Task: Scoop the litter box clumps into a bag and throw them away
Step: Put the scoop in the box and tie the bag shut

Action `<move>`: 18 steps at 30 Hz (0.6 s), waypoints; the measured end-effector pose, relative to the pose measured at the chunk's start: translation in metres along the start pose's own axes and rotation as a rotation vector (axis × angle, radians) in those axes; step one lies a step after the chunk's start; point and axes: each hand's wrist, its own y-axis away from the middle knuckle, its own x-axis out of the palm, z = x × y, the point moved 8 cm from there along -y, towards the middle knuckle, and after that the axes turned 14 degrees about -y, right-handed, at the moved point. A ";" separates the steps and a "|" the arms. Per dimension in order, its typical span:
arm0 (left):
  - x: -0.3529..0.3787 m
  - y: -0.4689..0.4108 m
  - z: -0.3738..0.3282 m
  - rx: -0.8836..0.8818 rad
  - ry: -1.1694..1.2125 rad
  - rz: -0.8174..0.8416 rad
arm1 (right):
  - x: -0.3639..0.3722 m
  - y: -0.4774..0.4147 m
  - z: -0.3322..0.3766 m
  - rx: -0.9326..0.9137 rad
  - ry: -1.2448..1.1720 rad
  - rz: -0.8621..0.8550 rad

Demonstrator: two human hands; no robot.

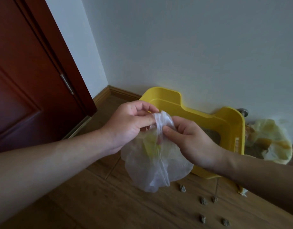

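Litter clumps [182,188]: scattered on floor.
Plastic bag [150,171]: mouth looks unopened.
Left hand [127,124]: pinches its rim.
Right hand [192,142]: pinches opposite; rub layers apart, pull wide.

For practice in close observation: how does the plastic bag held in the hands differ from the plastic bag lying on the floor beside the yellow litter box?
The held bag hangs in the air, pinched at its top by the left hand and right hand; the floor bag lies right of the litter box. The held bag looks empty and limp; the floor bag bulges with yellowish contents. Both are thin, translucent plastic.
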 end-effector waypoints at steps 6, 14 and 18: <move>-0.003 0.005 0.005 -0.070 -0.196 -0.063 | -0.005 -0.004 0.001 -0.038 0.088 -0.091; 0.012 0.016 -0.003 0.134 -0.225 -0.056 | -0.007 -0.008 0.002 -0.031 0.020 -0.191; -0.002 0.010 0.003 0.111 -0.232 -0.143 | -0.004 -0.008 0.005 -0.065 0.026 -0.142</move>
